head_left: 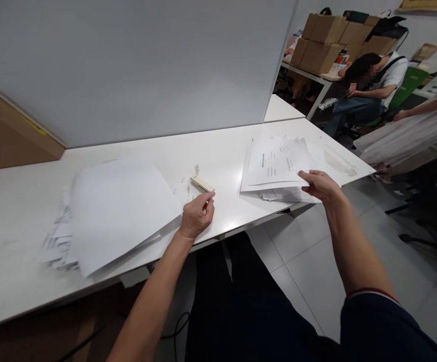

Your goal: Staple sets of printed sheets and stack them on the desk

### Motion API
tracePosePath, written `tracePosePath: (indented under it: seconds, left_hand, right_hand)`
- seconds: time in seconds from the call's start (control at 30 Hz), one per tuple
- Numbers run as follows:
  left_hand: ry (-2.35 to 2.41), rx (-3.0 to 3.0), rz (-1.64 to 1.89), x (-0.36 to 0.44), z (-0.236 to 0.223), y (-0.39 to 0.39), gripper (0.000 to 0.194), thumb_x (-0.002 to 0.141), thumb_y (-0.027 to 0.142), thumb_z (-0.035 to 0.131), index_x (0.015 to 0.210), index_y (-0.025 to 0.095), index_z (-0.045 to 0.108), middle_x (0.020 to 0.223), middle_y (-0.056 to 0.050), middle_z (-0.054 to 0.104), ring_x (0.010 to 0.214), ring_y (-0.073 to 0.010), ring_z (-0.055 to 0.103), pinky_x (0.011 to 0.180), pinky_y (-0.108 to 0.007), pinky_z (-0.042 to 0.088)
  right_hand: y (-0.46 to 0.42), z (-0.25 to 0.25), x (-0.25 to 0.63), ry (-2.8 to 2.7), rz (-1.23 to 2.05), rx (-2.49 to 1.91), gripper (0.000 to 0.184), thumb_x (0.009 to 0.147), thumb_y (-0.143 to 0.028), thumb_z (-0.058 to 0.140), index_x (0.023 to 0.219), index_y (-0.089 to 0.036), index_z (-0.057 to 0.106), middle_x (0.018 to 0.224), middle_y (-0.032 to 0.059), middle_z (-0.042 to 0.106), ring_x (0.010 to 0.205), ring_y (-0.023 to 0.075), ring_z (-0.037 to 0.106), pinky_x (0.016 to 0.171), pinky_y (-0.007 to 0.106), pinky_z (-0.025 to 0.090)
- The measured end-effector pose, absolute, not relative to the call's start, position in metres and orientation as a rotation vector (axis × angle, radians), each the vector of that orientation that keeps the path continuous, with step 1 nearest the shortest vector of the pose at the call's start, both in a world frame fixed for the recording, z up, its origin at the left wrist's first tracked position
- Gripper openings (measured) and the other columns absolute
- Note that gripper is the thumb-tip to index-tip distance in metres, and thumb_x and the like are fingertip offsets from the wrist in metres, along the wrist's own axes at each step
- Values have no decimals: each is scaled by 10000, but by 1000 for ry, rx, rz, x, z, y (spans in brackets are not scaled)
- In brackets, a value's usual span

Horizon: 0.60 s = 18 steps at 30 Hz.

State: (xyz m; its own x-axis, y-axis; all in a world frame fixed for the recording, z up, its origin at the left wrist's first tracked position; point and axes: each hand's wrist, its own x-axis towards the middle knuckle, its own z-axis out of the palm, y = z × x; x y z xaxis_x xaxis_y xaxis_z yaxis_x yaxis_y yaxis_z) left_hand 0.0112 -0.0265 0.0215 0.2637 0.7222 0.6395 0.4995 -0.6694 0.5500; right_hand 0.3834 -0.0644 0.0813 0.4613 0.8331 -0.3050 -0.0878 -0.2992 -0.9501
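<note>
My right hand (319,185) pinches the near right edge of some printed paper sheets (275,163), thumb on top, just above a stack of paper (290,195) at the table's right. My left hand (198,213) is closed near the front edge, fingers curled. Its fingertips are at the near end of a slim cream-coloured object (202,183), perhaps a stapler; whether they grip it is unclear. Beside its wrist lies the corner of a large blank white sheet (122,211), blurred, over a pile of printed papers (62,241) on the left.
A pale grey panel (146,65) rises behind the white table (218,143). One cardboard box (15,130) stands at the far left. Back right, cardboard boxes (320,45) are stacked on another table, with a seated person (376,85) bent forward and another person in light clothing (422,120) nearby.
</note>
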Motion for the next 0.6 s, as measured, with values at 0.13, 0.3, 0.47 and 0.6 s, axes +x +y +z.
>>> tracePosePath:
  seconds: [0.13, 0.3, 0.47, 0.6]
  left_hand:
    - [1208, 1700, 1018, 22, 30, -55, 402, 867, 395, 458, 1181, 157, 538, 854, -63, 679, 583, -109, 599, 609, -270, 526]
    - [1056, 1237, 725, 20, 45, -93, 628, 813, 469, 547, 1346, 199, 355, 1187, -142, 574, 709, -123, 638, 697, -332, 559]
    - [1158, 1166, 813, 7, 41, -128, 561, 757, 436, 620, 1243, 224, 439, 1115, -79, 550, 705, -105, 618, 656, -285, 531]
    - [1206, 1062, 859, 10, 28, -151, 589, 724, 392, 652, 1225, 191, 419, 892, -25, 601, 668, -119, 610, 637, -269, 501]
  right_hand:
    - [-111, 69, 344, -676, 1160, -1533, 453, 530, -445, 828, 566, -171, 469, 474, -60, 425, 415, 52, 388, 349, 174, 346]
    - [-175, 41, 303, -640, 1327, -1507, 349, 626, -475, 762, 665, -160, 616, 495, -22, 528, 397, 71, 408, 363, 201, 321]
    - [-221, 24, 289, -697, 1544, -1559, 360, 663, -455, 737, 917, -208, 678, 888, 65, 712, 696, 200, 640, 567, 292, 486]
    - [-225, 24, 295, -813, 1734, -1548, 479, 669, -418, 745, 1095, -227, 637, 1069, 76, 683, 876, 244, 654, 684, 336, 528]
